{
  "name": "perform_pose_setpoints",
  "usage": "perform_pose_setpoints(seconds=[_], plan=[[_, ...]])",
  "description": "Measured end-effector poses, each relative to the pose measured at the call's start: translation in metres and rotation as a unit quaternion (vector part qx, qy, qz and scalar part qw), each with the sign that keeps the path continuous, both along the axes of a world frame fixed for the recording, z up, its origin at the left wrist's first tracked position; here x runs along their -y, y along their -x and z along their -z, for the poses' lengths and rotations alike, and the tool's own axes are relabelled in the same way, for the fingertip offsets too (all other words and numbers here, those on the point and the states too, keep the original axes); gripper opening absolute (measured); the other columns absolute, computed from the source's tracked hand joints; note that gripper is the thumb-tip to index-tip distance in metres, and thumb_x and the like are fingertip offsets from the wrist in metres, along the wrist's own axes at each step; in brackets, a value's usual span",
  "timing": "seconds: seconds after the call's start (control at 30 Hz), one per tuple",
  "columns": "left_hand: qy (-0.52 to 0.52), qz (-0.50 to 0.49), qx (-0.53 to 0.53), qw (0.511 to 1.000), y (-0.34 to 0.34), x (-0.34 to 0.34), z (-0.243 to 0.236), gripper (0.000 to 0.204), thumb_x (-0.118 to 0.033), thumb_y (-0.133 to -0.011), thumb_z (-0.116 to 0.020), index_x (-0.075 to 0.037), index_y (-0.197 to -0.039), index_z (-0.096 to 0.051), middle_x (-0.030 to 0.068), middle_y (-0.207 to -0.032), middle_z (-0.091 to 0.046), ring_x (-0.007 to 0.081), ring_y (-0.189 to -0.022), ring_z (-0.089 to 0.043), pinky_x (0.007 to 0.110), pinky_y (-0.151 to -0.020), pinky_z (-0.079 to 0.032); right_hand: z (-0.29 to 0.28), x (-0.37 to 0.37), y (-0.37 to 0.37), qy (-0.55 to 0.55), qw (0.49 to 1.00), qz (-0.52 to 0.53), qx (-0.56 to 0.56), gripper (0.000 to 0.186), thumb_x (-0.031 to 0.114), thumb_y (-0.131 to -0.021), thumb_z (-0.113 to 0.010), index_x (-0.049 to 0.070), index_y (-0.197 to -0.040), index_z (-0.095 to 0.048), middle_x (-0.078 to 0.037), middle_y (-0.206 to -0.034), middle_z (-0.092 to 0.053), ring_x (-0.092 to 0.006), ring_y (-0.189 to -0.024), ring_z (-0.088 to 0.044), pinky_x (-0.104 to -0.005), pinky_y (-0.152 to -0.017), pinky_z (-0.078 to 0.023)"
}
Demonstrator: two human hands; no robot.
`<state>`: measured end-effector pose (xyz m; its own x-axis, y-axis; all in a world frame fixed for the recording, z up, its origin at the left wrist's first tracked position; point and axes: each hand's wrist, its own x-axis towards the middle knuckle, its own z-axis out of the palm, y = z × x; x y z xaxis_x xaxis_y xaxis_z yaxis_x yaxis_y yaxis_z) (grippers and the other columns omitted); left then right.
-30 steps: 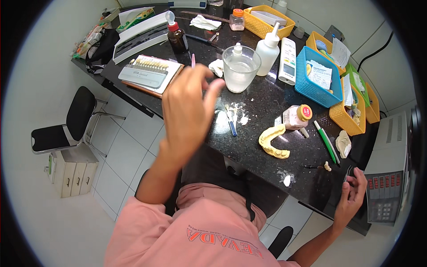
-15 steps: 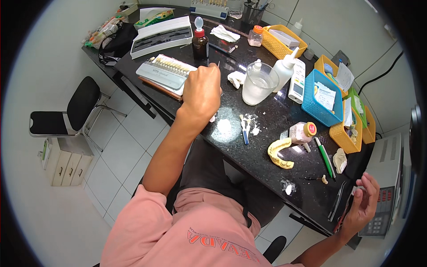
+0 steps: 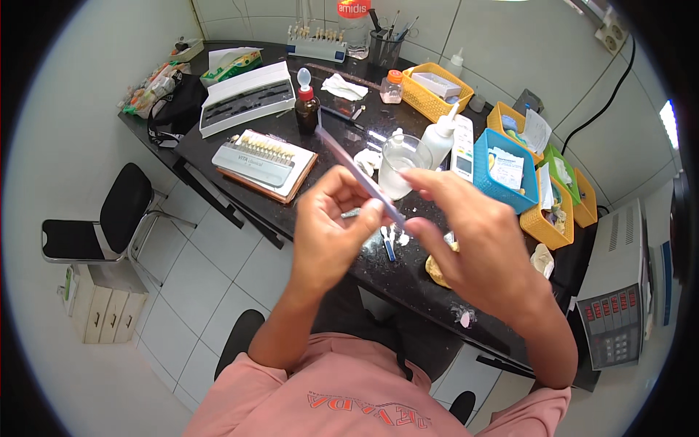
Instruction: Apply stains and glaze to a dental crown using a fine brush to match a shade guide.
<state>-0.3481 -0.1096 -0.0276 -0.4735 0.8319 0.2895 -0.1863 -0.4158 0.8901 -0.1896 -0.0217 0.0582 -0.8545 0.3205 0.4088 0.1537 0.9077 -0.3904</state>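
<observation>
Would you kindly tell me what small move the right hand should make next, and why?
Probably the right hand should gently steady the thin strip by its lower end: the left hand pinches it at a slant, and the right hand stands partly open beside that end, though blur hides whether it touches.

Slim pinkish-purple stick (image 3: 359,175), motion-blurred, aslant between hands (image 3: 325,237).

Glossy black countertop (image 3: 404,278), blue plastic basket (image 3: 496,189), cloth shirt (image 3: 291,393)

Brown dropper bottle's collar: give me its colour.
The collar is red; it shows best in the head view.
</observation>
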Motion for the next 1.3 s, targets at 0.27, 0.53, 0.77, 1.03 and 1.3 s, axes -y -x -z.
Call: perform_pose_setpoints(seconds=[0.27,0.53,0.77,1.03,1.3], plan=[[0.049,0.001,-0.021,0.999,-0.005,-0.010,0.009,0.015,0.000,-0.092,-0.066,0.006,-0.105,-0.062,0.0117,-0.097,-0.067,0.0142,-0.091,-0.067,0.027,-0.079,-0.058,0.012,-0.016,0.006,0.069,0.997,-0.001,0.036,0.045,-0.007,-0.082,-0.063,-0.001,-0.126,-0.057,-0.022,-0.108,-0.066,-0.0397,-0.086,-0.068,-0.0410,-0.075,-0.057],[-0.047,-0.186,-0.099,0.976,-0.006,-0.007,0.061,0.013,0.001,-0.095,-0.057,0.003,-0.108,-0.059,0.0088,-0.092,-0.063,0.0110,-0.075,-0.063,0.025,-0.067,-0.055,-0.043,-0.055,0.004,-0.205,0.963,0.145,0.100,0.023,-0.007,-0.084,-0.060,0.001,-0.103,-0.069,-0.012,-0.083,-0.059,-0.0251,-0.071,-0.062,-0.0349,-0.064,-0.050],[-0.060,-0.215,-0.125,0.967,-0.006,-0.009,0.070,0.016,0.004,-0.096,-0.053,0.003,-0.112,-0.056,0.0095,-0.088,-0.060,0.0108,-0.071,-0.060,0.024,-0.065,-0.053,-0.035,-0.078,0.043,-0.242,0.938,0.064,0.241,0.005,0.006,-0.083,-0.065,0.003,-0.086,-0.063,-0.013,-0.083,-0.066,-0.0341,-0.078,-0.064,-0.0440,-0.072,-0.051],[-0.053,-0.223,-0.146,0.962,-0.005,-0.005,0.068,0.016,0.003,-0.096,-0.053,0.003,-0.111,-0.056,0.0095,-0.088,-0.061,0.0103,-0.070,-0.060,0.023,-0.065,-0.052,-0.028,-0.079,0.063,-0.254,0.925,0.019,0.282,0.009,0.010,-0.081,-0.069,0.003,-0.085,-0.071,-0.012,-0.084,-0.069,-0.0309,-0.082,-0.068,-0.0413,-0.073,-0.054],[-0.035,-0.242,-0.127,0.961,-0.010,-0.011,0.071,0.015,0.006,-0.092,-0.055,0.006,-0.106,-0.060,0.0110,-0.091,-0.064,0.0116,-0.074,-0.065,0.023,-0.062,-0.056,-0.033,-0.070,0.035,-0.300,0.936,0.086,0.163,0.009,0.006,-0.080,-0.070,0.003,-0.088,-0.074,-0.012,-0.084,-0.071,-0.0283,-0.084,-0.070,-0.0379,-0.075,-0.055]])
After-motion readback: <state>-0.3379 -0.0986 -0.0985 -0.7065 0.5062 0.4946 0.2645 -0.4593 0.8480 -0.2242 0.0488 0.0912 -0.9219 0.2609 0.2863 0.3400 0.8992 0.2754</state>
